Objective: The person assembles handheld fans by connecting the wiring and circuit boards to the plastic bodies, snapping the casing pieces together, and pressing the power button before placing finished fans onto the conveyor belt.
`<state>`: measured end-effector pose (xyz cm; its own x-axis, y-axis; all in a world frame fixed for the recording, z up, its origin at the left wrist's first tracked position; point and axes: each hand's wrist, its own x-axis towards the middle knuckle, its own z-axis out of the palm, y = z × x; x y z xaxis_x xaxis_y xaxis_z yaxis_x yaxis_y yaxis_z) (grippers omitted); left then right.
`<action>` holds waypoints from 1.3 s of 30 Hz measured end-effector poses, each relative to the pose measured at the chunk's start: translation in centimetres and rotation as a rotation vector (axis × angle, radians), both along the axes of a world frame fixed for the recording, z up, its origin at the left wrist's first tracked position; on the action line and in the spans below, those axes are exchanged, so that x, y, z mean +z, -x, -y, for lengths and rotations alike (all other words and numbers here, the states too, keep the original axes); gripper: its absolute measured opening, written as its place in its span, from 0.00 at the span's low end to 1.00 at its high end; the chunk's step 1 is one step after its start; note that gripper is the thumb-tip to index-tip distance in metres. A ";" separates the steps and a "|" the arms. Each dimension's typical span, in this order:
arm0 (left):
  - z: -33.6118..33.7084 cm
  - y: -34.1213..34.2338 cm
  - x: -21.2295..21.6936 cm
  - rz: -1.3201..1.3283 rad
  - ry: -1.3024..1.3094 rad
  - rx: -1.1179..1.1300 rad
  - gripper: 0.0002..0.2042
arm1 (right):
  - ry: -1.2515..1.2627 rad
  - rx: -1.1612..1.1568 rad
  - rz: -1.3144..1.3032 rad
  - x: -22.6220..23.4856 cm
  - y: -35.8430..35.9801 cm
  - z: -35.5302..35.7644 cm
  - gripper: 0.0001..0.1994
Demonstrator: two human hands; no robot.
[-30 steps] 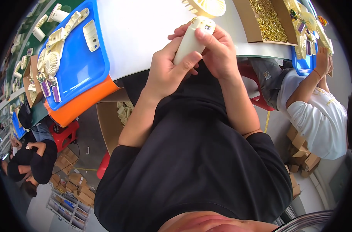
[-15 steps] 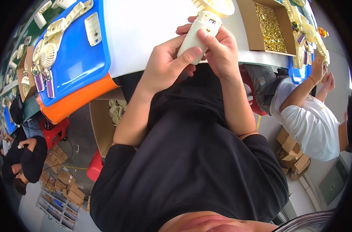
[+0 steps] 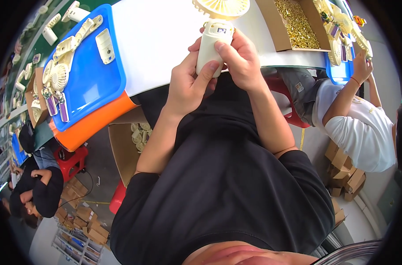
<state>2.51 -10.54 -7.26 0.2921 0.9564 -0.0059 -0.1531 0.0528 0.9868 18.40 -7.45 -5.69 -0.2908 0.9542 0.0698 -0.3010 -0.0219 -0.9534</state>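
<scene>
- Head view: a cream handheld fan is held upright over the near edge of the white table, with its round grille head at the top rim of the picture and its handle between both hands.
- The left hand is closed around the lower part of the handle, its thumb laid up along the handle's front.
- The right hand is closed on the upper part of the handle, its thumb pressed on the front just below the small dark window.
- Compared with the pictures of a second and half a second ago, the fan is seen to have been turned from a slant to nearly upright, and the right thumb has been shifted toward the middle of the front face.
- The same two-handed hold has been kept throughout; it is judged that the handle's front shell is being pressed or checked, not set down.
- A blue tray with cream fan parts is lying to the left, stacked on an orange tray.
- A cardboard box of small gold-coloured pieces is standing to the right of the fan.
- Another person's hand is seen at a second blue tray further right, well apart from the fan.
</scene>
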 end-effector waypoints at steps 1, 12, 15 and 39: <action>0.1 0.1 -0.1 -0.011 0.005 -0.016 0.16 | -0.020 0.014 0.033 0.1 -0.1 0.0 0.20; 0.2 0.8 1.1 -0.067 0.077 -0.100 0.12 | -0.066 0.038 -0.023 -0.8 -0.9 0.2 0.19; 0.3 0.6 1.2 -0.060 0.093 -0.099 0.12 | -0.086 0.027 -0.026 -0.7 -1.0 0.3 0.19; 0.7 -1.0 1.6 -0.025 -0.015 0.026 0.14 | -0.029 0.146 -0.128 -0.5 -1.7 -0.3 0.22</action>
